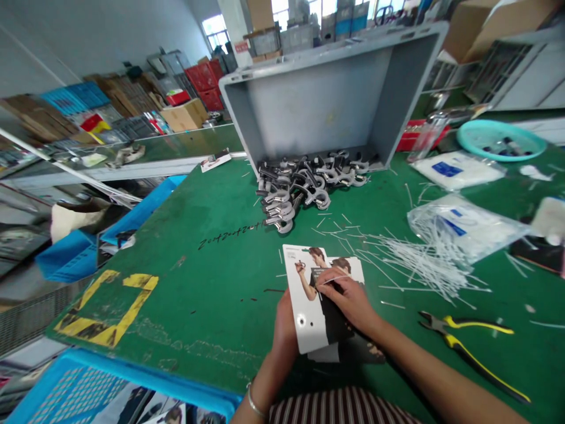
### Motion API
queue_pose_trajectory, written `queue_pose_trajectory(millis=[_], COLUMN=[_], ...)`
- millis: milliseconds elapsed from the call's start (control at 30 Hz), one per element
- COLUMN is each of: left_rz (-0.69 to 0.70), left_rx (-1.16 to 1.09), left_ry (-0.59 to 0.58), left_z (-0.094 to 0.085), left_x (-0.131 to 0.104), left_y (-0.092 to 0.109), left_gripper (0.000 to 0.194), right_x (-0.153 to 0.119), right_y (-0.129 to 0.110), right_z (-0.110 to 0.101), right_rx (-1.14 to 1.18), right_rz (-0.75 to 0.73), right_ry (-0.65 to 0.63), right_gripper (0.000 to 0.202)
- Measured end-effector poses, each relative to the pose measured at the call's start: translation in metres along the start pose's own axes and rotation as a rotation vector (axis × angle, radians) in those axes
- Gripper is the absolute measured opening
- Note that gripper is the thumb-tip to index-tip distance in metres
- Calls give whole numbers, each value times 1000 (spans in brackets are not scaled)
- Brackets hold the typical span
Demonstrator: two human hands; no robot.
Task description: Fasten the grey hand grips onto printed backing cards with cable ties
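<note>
A printed white and black card (pixel 306 318) is tilted up near the table's front edge, and my left hand (pixel 286 324) grips it from behind at its left side, with the fingertips hidden. My right hand (pixel 346 294) lies over the front of the card, its fingers pinched round a thin white cable tie. Beneath and behind this card, a second printed card (pixel 356 268) rests on the green table. White cable ties (pixel 419 259) are spread in a loose pile to the right of my hands.
Grey and black clamp-like parts (pixel 304 182) are heaped before a grey crate (pixel 318 106) on its side. Yellow-handled pliers (pixel 468 338), plastic bags (pixel 463 224) and a turquoise basin (pixel 501 140) stand to the right. A blue basket (pixel 75 383) holds cards at the lower left.
</note>
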State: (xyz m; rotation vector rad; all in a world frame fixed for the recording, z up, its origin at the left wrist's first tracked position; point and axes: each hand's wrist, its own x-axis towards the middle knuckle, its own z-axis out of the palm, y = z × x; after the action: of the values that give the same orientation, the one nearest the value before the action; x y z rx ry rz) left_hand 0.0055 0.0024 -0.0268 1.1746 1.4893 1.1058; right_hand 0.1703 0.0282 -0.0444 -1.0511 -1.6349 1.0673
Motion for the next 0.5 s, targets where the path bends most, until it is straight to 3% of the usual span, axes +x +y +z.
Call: queue_pose_trajectory(millis=[100,233,433,500], left_rz=[53,15,180,241], left_rx=[240,631,325,338], left_ry=[-52,-117,-512,-539], left_z=[-6,-20,-53,-58], left_x=[-7,-25,-44,-44], left_y=[1,3,22,25], left_gripper=[28,28,41,38], right_x=[-1,-2,-2,-2], right_y=[0,0,3,3], right_z=[-3,-5,-4,-4], right_rx=[57,90,120,129], right_rz=[12,83,122,146], right_ry=[-7,-36,-29,-17], right_gripper=[14,15,15,17])
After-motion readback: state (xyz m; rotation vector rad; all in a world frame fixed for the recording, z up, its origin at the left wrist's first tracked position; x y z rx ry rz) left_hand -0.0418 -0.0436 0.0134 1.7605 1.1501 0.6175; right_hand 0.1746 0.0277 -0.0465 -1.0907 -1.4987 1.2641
